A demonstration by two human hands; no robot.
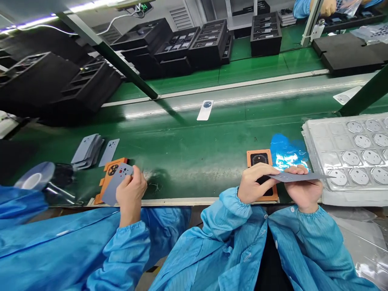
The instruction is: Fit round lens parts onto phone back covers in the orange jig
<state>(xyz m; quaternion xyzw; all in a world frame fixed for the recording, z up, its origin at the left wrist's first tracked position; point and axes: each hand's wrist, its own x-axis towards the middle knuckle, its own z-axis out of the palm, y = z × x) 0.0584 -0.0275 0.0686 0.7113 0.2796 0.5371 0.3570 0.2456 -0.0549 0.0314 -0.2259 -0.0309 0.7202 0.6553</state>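
Between my two hands is a thin grey phone back cover (298, 177), seen almost edge-on, with small holes near its left end. My left hand (254, 184) pinches that left end between thumb and fingers. On the right, my right hand (304, 190) grips the cover from below, its fingertips over the far edge. Beneath my left hand lies an orange fixture (251, 155) with a black insert, partly hidden by the hand. A crumpled blue film (285, 151) lies just behind my hands.
To the right is a clear tray (329, 141) of round pale parts. At left, a co-worker's hand (132, 190) holds another grey cover (117, 186) over an orange fixture (106, 182). Grey covers (86, 149) are stacked beyond. A white cover (205, 111) lies mid-belt; black trays (209, 38) stand behind.
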